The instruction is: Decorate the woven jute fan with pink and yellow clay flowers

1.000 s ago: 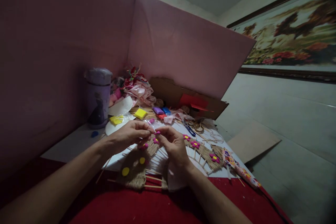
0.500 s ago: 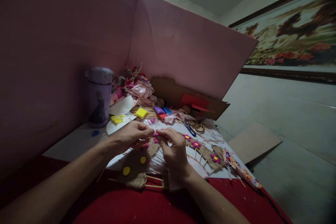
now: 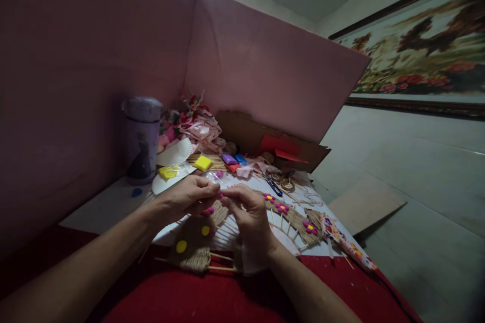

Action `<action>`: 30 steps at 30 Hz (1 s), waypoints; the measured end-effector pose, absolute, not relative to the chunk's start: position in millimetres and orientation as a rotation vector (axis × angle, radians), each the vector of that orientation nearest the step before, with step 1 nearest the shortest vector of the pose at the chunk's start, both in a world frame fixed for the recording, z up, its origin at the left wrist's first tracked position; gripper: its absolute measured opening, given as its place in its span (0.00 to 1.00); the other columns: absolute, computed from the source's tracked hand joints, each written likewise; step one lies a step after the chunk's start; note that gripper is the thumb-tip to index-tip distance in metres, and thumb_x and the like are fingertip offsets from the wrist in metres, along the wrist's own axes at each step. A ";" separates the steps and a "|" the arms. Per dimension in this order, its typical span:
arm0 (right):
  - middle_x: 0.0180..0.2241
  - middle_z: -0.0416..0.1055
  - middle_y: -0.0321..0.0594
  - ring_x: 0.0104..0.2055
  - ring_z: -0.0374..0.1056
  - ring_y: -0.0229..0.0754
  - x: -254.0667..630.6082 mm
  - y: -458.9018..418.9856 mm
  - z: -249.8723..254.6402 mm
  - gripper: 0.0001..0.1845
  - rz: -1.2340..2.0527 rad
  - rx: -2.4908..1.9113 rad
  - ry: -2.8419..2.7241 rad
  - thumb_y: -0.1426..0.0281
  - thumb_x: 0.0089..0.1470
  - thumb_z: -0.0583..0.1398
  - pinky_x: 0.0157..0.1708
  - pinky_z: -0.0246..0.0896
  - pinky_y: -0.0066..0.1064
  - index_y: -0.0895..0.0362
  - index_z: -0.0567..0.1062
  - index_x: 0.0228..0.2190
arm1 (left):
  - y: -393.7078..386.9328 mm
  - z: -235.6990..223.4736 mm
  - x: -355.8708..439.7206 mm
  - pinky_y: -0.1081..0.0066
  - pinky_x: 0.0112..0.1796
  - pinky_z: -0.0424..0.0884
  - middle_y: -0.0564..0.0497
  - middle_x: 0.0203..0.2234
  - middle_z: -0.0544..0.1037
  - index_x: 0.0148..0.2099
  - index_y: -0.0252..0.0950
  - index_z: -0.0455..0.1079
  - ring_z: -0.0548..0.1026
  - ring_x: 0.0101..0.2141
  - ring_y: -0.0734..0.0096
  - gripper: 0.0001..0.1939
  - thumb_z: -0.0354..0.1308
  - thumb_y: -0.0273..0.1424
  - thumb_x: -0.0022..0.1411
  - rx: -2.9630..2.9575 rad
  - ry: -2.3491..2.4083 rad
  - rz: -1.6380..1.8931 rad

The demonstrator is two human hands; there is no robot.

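My left hand (image 3: 187, 199) and my right hand (image 3: 248, 212) meet fingertip to fingertip over a fan-shaped piece of jute twine woven on wooden sticks (image 3: 212, 242). Both hands pinch a small bit of pink clay (image 3: 221, 195) between them. The woven piece carries yellow clay dots (image 3: 181, 247) on its near left and pink clay flowers with yellow centres (image 3: 281, 207) on its right arc. Another pink clay bit (image 3: 207, 211) sits on the weave just under my left fingers.
Behind the hands lie paper plates (image 3: 175, 154), yellow (image 3: 203, 163), purple (image 3: 228, 159) and blue (image 3: 240, 159) clay blocks, blue-handled scissors (image 3: 273, 186) and twine. A purple tumbler (image 3: 142, 139) stands back left. Pink boards (image 3: 265, 65) wall the table; a cardboard box (image 3: 280, 149) lies behind. Red cloth (image 3: 212, 298) covers the near edge.
The two hands have drawn slightly closer, the right hand shifting a little left and down; the pink clay bit stays pinched between the fingertips.
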State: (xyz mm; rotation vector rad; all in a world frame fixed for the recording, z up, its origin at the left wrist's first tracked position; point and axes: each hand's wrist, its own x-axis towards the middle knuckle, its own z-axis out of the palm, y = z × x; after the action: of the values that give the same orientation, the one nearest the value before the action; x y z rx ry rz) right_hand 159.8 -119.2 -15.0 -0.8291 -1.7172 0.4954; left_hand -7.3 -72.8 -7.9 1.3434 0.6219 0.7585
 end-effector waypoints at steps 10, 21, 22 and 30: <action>0.17 0.64 0.30 0.15 0.58 0.29 163.2 -111.8 -12.3 0.10 0.982 -0.742 -1.431 0.65 0.47 0.62 0.15 0.57 0.21 0.59 0.72 0.24 | -63.4 -0.3 -16.7 0.79 0.14 0.40 0.61 0.12 0.58 0.30 0.32 0.66 0.48 0.11 0.86 0.20 0.57 0.47 0.51 1.313 0.967 0.924; 0.17 0.66 0.31 0.16 0.60 0.29 168.3 -103.0 -16.6 0.11 1.006 -0.784 -1.344 0.63 0.46 0.63 0.16 0.58 0.21 0.60 0.74 0.25 | -42.5 -14.5 -31.6 0.75 0.22 0.57 0.52 0.18 0.71 0.29 0.34 0.73 0.66 0.19 0.73 0.08 0.55 0.29 0.45 2.115 1.435 0.548; 0.16 0.66 0.31 0.14 0.60 0.29 169.2 -102.1 -17.3 0.14 1.044 -0.773 -1.342 0.60 0.48 0.61 0.14 0.58 0.21 0.60 0.74 0.25 | -41.8 -17.2 -32.5 0.74 0.24 0.58 0.51 0.21 0.73 0.31 0.36 0.74 0.68 0.23 0.70 0.10 0.55 0.29 0.44 2.182 1.461 0.524; 0.20 0.68 0.34 0.19 0.63 0.31 170.0 -99.0 -18.4 0.15 1.425 -0.603 -1.178 0.62 0.43 0.66 0.17 0.63 0.23 0.60 0.75 0.30 | -47.1 -21.4 -29.1 0.73 0.25 0.56 0.51 0.23 0.71 0.26 0.38 0.70 0.68 0.26 0.68 0.05 0.54 0.31 0.43 2.308 1.548 0.448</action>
State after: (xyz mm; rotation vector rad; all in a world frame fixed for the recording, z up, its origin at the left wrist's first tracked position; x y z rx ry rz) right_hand 170.0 -99.0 -18.4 -0.6035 -1.1777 1.4245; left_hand -29.1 -47.1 -21.4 2.3076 1.5482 0.4482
